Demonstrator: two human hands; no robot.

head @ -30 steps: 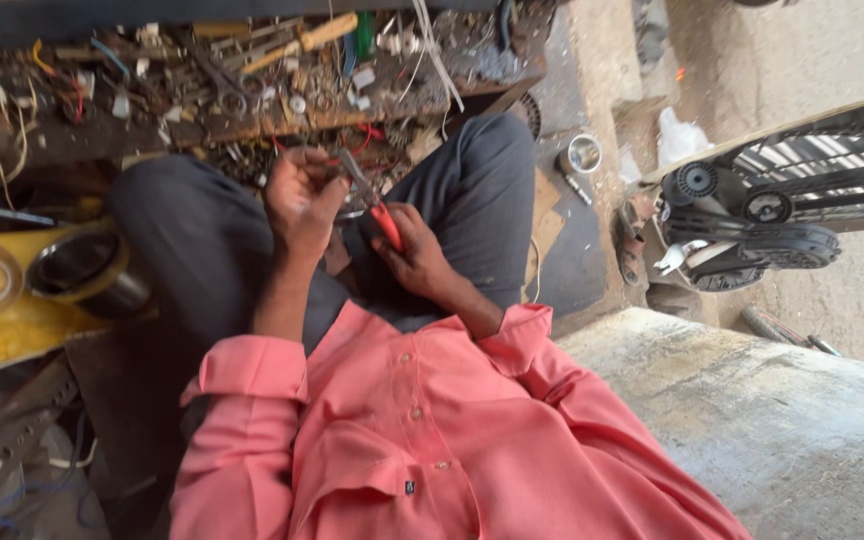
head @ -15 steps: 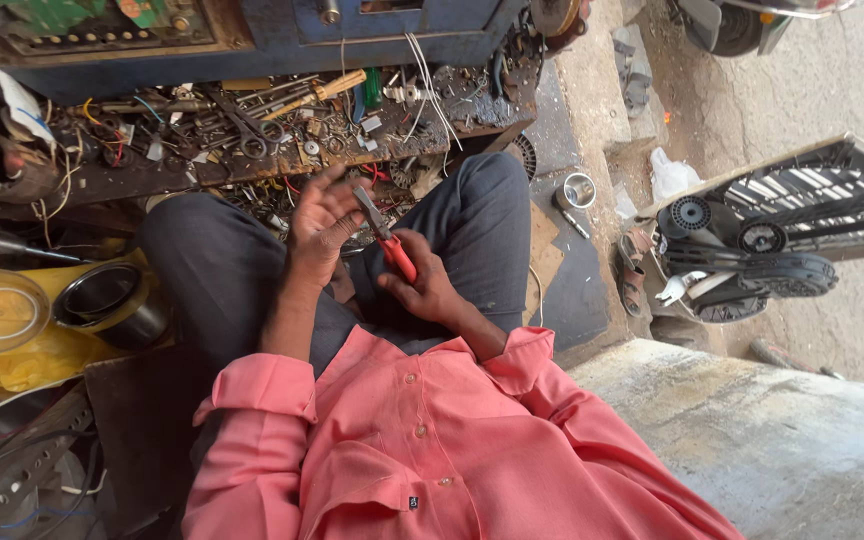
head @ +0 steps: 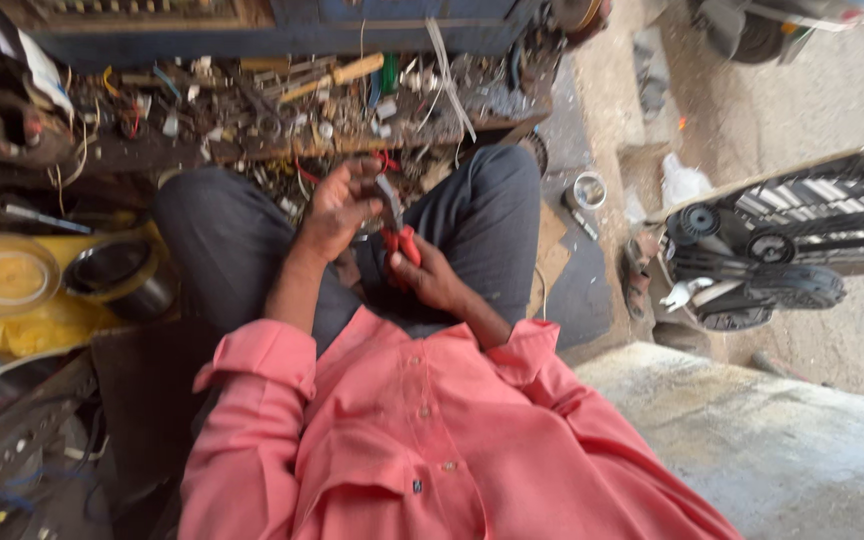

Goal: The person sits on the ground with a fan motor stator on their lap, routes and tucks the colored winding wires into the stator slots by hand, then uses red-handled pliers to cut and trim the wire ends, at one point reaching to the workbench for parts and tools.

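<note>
Person sits on the floor, knees up in dark trousers, pink shirt filling the lower frame. Right hand [head: 430, 275] is wrapped round the red handles of pliers [head: 397, 228], over the lap between the knees; the metal nose points up toward the left hand [head: 337, 208]. Left hand has fingers curled and pinched at the plier tip; whatever small part it pinches is too small to make out.

Beyond the hands, a low wooden board [head: 282, 140] is crowded with loose metal bits, wires and screws; a wooden-handled tool [head: 337, 75] lies on it further out. Above that, a blue cabinet edge [head: 392, 30], cut off by the frame.

Left of the left hand: a dark metal bowl [head: 117, 275] and a round yellow lid [head: 2, 280] on yellow sheeting. Right of the right hand: a small metal ring-shaped tin [head: 588, 188] on grey concrete, then a black and white wheeled machine [head: 762, 245], partly cut off. Concrete slab [head: 782, 440] at lower right.

The clutter is blurred; single pieces are hard to tell apart.
</note>
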